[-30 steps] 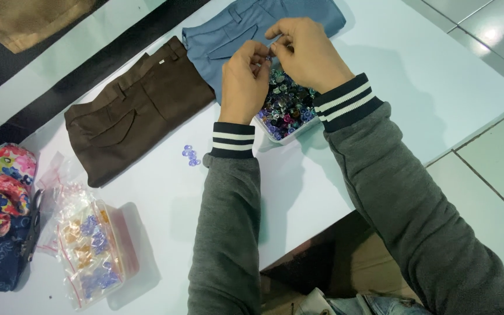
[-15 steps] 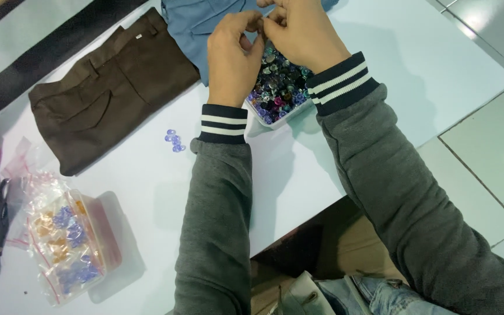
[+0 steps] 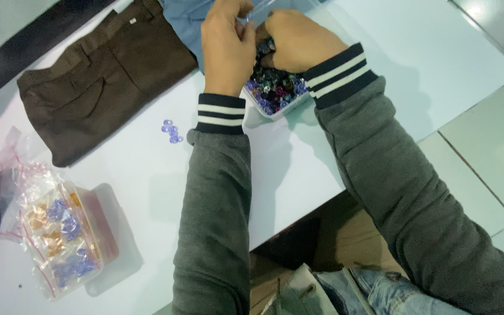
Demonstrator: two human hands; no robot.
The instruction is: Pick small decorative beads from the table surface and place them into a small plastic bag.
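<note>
Here, the left hand and right hand meet at twelve o'clock on a white table, fingers curled together above a small clear box of dark mixed beads; whether they pinch anything cannot be told. The box sits just below the hands, between the striped cuffs, beside blue folded trousers. Brown folded trousers lie at ten o'clock, a few loose pale-blue beads near the left cuff, and bagged beads at eight o'clock.
</note>
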